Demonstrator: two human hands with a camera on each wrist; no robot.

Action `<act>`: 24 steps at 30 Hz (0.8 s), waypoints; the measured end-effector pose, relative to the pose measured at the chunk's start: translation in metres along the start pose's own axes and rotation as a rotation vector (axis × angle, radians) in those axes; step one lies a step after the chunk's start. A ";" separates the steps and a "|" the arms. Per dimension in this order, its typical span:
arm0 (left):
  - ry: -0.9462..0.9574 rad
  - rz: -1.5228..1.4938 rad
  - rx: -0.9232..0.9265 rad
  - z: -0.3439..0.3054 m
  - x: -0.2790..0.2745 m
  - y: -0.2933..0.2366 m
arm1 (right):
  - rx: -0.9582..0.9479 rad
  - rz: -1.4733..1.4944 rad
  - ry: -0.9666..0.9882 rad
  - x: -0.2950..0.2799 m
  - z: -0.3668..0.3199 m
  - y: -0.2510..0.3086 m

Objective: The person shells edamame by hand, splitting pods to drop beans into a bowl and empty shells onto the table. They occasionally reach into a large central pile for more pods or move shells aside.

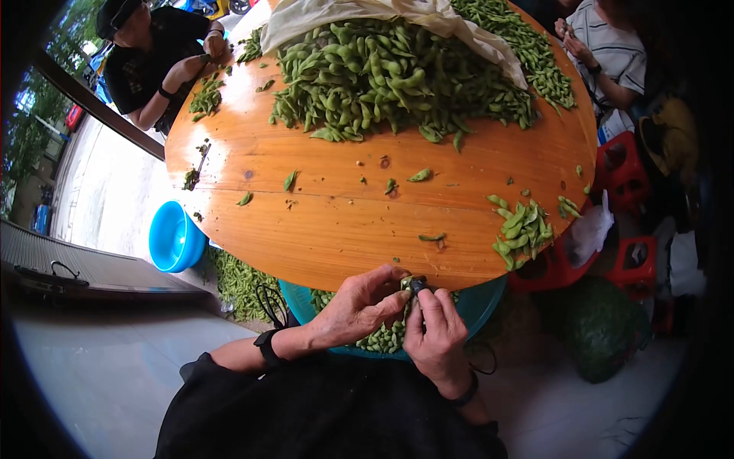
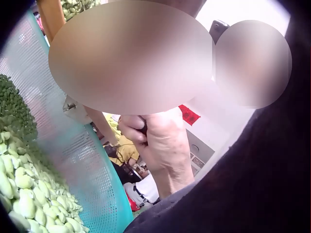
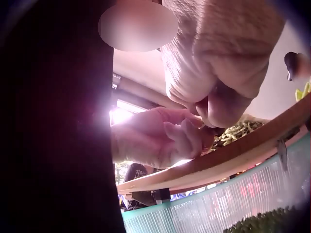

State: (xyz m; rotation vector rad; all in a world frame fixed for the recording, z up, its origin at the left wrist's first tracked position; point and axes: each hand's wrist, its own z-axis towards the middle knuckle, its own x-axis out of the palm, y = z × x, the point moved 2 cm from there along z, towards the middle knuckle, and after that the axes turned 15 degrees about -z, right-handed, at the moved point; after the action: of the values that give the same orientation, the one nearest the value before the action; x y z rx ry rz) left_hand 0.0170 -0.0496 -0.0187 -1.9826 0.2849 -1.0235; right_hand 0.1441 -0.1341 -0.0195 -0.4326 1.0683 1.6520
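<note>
The grip of the left hand [image 1: 355, 310] and of the right hand [image 1: 437, 334] pinched a green soybean pod [image 1: 406, 284] between them; below stood the turquoise basket [image 1: 490, 300], just beyond, the wooden bench [image 1: 329, 229].

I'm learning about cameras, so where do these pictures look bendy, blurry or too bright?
Head view: the scene looks curved inside a dark border, with glare on the wooden table at upper left; left wrist view: blurred ovals hide parts, and the nearer beans look pale; right wrist view: white flare left of centre, left side almost black.
</note>
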 end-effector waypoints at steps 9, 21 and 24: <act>0.036 -0.106 -0.079 0.006 0.001 -0.004 | 0.025 0.077 -0.019 -0.007 0.004 -0.004; 0.321 1.056 0.234 0.029 -0.002 -0.064 | 0.262 -0.280 -0.032 -0.040 0.036 -0.068; 0.181 1.188 0.583 0.078 -0.003 -0.090 | 0.272 -0.228 -0.142 -0.043 0.037 -0.071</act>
State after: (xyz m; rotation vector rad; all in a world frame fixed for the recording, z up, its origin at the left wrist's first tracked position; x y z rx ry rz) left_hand 0.0588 0.0522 0.0269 -0.8896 0.9823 -0.3953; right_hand 0.2323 -0.1269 0.0017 -0.2440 1.0763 1.2954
